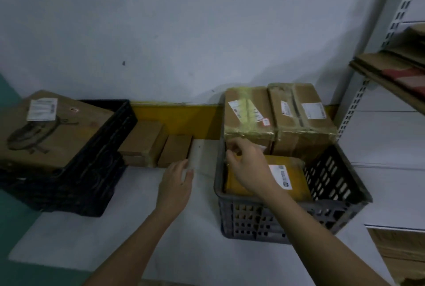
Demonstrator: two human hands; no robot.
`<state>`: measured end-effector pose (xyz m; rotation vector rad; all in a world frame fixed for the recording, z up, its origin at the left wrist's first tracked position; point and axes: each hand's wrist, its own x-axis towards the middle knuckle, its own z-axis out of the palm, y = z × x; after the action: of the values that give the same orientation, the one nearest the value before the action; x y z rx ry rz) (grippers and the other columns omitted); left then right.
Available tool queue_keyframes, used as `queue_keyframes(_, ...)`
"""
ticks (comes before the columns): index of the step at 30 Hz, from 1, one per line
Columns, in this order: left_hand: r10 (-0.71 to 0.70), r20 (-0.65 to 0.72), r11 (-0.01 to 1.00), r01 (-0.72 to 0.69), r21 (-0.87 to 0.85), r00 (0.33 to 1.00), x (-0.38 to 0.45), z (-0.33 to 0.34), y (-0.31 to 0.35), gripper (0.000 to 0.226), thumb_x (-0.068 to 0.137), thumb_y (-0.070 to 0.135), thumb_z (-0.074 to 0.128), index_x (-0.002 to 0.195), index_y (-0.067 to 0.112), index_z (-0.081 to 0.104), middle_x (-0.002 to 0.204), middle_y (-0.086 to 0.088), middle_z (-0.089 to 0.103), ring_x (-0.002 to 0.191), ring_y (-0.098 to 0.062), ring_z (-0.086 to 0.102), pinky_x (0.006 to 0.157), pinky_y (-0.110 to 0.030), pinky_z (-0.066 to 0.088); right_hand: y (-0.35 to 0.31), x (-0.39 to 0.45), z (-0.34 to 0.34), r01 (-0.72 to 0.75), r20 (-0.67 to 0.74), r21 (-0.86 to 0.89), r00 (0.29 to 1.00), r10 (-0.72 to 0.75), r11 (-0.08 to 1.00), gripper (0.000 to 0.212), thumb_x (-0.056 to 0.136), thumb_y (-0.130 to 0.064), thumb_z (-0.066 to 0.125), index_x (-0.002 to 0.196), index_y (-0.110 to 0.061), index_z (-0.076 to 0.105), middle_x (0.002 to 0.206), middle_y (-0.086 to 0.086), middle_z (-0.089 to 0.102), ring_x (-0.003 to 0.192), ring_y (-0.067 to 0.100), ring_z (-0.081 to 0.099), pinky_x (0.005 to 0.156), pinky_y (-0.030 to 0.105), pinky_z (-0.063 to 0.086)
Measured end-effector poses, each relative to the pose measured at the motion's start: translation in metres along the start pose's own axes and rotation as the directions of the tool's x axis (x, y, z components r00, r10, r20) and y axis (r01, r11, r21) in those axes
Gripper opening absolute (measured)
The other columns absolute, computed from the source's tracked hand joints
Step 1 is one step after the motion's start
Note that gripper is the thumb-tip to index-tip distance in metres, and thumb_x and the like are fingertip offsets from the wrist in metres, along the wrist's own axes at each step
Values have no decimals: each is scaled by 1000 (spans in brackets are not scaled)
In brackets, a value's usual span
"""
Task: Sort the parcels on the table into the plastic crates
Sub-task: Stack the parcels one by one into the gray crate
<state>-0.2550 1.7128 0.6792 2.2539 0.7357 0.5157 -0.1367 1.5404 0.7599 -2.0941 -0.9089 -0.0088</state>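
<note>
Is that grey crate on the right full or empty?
Nearly full. The grey crate holds two tall taped boxes at the back and a yellow parcel in front, under the right hand.

Two bare forearms reaching forward from the lower edge of view. Left hand [176, 185] out ahead over the middle of the table [128, 235], back of the hand up, fingers [184, 163] loosely curled forward with thumb spread to the right, fingertips touching something pale, blurred. Right hand [249, 163] extended farther right and slightly higher, wrist bent down, fingers bunched toward the thumb in a loose pinch; whether anything is gripped cannot be told
</note>
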Motion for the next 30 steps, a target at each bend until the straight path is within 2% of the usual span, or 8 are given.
queue_keyframes(6, -160, -59, 987, 158, -30, 985, 23, -50, -71, 42, 103, 33, 44, 142, 18, 48, 138, -2, 52, 126, -22, 48, 108, -44, 40, -45, 48, 95, 6, 248, 24, 969, -12, 1000, 32, 99, -29, 53, 129, -17, 58, 120, 1, 59, 105, 17, 56, 82, 28, 45)
queue_keyframes(9, -241, -57, 969, 238, -63, 969, 46, -73, -111, 42, 101, 32, 46, 139, 15, 51, 135, -7, 57, 123, -27, 53, 104, -48, 43, -57, 79, 152, -110, 361, 43, 929, 88, 993, 32, 100, -31, 51, 127, -16, 56, 122, 2, 60, 100, 16, 56, 82, 29, 47)
queue_keyframes(12, -317, -23, 941, 311, -134, 948, 76, -93, -150, 49, 101, 30, 52, 145, 13, 43, 142, -8, 52, 127, -27, 50, 106, -50, 42, -60, 112, 208, -243, 450, 29, 870, 204, 970, 29, 99, -30, 51, 117, -7, 57, 112, 9, 62, 96, 25, 60, 86, 43, 53)
queue_keyframes(16, -411, -1, 887, 400, -233, 912, 123, -108, -195, 58, 99, 28, 55, 151, 13, 33, 149, -10, 42, 133, -27, 45, 110, -47, 39, -56, 145, 271, -447, 566, 39, 747, 349, 894, 36, 99, -29, 54, 113, 3, 59, 100, 19, 62, 77, 20, 56, 67, 35, 50)
queue_keyframes(19, -453, 4, 849, 433, -302, 891, 158, -113, -220, 61, 99, 26, 56, 152, 15, 29, 151, -9, 37, 134, -27, 41, 108, -40, 38, -53, 164, 308, -593, 608, 52, 657, 446, 804, 27, 99, -26, 53, 111, -3, 60, 111, 22, 63, 99, 36, 64, 88, 51, 55)
queue_keyframes(23, -467, 18, 829, 444, -340, 884, 196, -109, -244, 66, 98, 25, 58, 154, 17, 25, 154, -7, 32, 139, -27, 35, 112, -40, 34, -54, 192, 342, -706, 596, 100, 607, 526, 701, 15, 101, -24, 50, 114, -16, 51, 123, 14, 57, 110, 32, 58, 98, 53, 50)
queue_keyframes(28, -503, 38, 810, 487, -326, 863, 224, -95, -262, 78, 97, 31, 59, 158, 22, 10, 161, -6, 20, 144, -27, 26, 115, -43, 29, -42, 211, 369, -768, 576, 136, 575, 581, 626, 55, 103, -36, 46, 150, -11, 32, 103, 1, 55, 99, 24, 56, 88, 43, 55)
queue_keyframes(30, -517, 32, 809, 501, -309, 855, 229, -92, -266, 77, 97, 31, 59, 158, 18, 12, 161, -7, 17, 144, -28, 26, 113, -41, 29, -40, 213, 373, -775, 613, 138, 556, 562, 617, 55, 103, -41, 44, 150, -16, 33, 119, 1, 53, 104, 22, 53, 79, 36, 53)
